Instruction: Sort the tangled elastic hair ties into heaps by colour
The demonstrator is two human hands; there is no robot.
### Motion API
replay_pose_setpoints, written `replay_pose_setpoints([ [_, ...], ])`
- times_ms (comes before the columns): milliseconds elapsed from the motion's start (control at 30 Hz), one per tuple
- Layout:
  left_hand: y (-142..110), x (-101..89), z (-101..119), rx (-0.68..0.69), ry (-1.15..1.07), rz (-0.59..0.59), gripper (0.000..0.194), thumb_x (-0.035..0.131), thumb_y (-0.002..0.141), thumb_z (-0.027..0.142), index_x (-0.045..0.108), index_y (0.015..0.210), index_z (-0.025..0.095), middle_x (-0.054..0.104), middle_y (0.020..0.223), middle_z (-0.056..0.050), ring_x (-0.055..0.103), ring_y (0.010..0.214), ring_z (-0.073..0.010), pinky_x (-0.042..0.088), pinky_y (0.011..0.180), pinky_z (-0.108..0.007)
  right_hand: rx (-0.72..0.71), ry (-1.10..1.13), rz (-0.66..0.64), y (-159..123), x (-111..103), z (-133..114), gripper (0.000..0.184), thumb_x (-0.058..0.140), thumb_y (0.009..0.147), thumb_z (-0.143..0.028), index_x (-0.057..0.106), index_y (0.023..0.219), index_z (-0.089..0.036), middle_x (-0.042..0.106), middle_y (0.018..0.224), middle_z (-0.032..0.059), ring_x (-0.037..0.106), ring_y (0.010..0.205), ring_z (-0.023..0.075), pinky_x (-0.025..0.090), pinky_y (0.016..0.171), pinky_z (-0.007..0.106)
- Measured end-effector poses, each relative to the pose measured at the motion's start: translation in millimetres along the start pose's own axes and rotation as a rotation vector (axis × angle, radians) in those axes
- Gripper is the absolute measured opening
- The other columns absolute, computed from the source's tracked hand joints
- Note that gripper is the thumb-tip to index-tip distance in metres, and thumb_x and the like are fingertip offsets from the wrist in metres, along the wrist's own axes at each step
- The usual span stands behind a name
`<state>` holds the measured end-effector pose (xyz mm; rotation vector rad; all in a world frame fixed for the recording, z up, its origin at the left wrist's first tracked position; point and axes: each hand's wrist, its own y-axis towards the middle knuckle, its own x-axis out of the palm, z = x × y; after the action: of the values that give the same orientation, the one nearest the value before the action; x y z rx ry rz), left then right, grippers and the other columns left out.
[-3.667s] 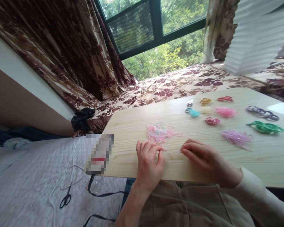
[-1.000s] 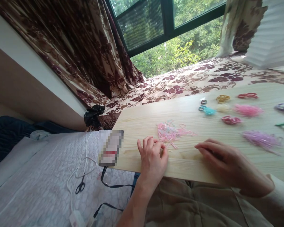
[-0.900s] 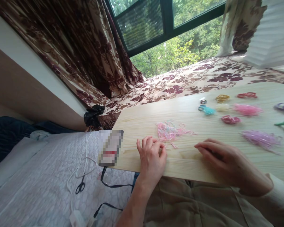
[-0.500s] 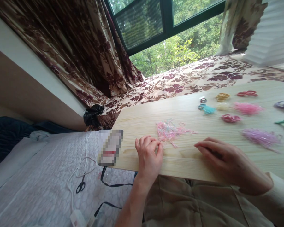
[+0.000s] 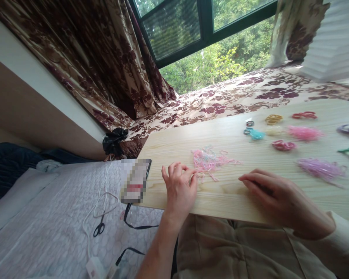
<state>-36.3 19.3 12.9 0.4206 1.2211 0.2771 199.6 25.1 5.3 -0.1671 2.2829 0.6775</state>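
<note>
A loose heap of thin pink and pale blue strands (image 5: 206, 159) lies on a light wooden board (image 5: 165, 147). My left hand (image 5: 180, 184) is at the heap's near left edge, fingers spread. Its thumb and index tips are close to a few pale pink strands; whether they touch them is unclear. To the right of the heap, my right hand (image 5: 275, 193) rests near the board's front edge. Its fingers are curled with the tips together, hiding whatever may be in them.
Pink strands (image 5: 305, 133), purple strands (image 5: 321, 168), a blue bundle (image 5: 256, 134) and coloured loops (image 5: 284, 145) lie on the right of the board. A pixelated phone-like object (image 5: 136, 181) is at its left edge. Scissors (image 5: 99, 229) and cables lie on the bed (image 5: 55, 217).
My left hand has shifted slightly left, and its fingers have spread, uncovering pale pink strands beside the thumb. My right hand has stayed in place.
</note>
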Motion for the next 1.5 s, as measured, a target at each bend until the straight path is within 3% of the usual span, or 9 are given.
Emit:
replay_pose_setpoints([
  [333, 11.1, 0.8, 3.1, 0.06, -0.003, -0.115, 0.011, 0.065, 0.083, 0.02, 0.073, 0.086, 0.028, 0.067, 0.095, -0.002, 0.052, 0.107, -0.0234, 0.019, 0.111, -0.064, -0.012, -0.002, -0.009, 0.5, -0.7, -0.6, 0.029, 0.044, 0.091, -0.037, 0.068, 0.083, -0.022, 0.07, 0.08, 0.0066, 0.066, 0.069, 0.0182, 0.05, 0.061, 0.028],
  [967, 11.5, -2.8, 10.4, 0.036, -0.055, -0.042, 0.013, 0.059, 0.084, 0.014, 0.06, 0.073, 0.021, 0.068, 0.09, -0.001, 0.055, 0.109, -0.0217, 0.018, 0.114, -0.059, -0.045, 0.013, 0.039, 2.2, 0.7, 1.7, 0.025, 0.049, 0.088, -0.039, 0.068, 0.081, -0.024, 0.071, 0.08, 0.0045, 0.068, 0.069, 0.0197, 0.054, 0.057, 0.029],
  [1167, 10.4, -2.4, 11.0, 0.008, -0.12, -0.067, 0.01, 0.059, 0.087, 0.017, 0.062, 0.079, 0.022, 0.071, 0.09, -0.001, 0.056, 0.111, -0.0225, 0.023, 0.112, -0.059, -0.035, 0.022, 0.034, 2.3, 0.7, 2.2, 0.026, 0.05, 0.088, -0.041, 0.07, 0.083, -0.025, 0.071, 0.08, 0.0051, 0.069, 0.07, 0.0208, 0.055, 0.057, 0.03],
  [1500, 11.5, -0.6, 14.7, -0.056, -0.249, -0.027, 0.013, 0.06, 0.085, 0.012, 0.063, 0.076, 0.02, 0.07, 0.085, -0.001, 0.061, 0.097, -0.0183, 0.019, 0.115, -0.059, -0.068, -0.003, 0.056, 0.1, 5.3, 14.0, 0.026, 0.051, 0.089, -0.04, 0.071, 0.086, -0.024, 0.071, 0.081, 0.0048, 0.069, 0.07, 0.0186, 0.055, 0.059, 0.025],
])
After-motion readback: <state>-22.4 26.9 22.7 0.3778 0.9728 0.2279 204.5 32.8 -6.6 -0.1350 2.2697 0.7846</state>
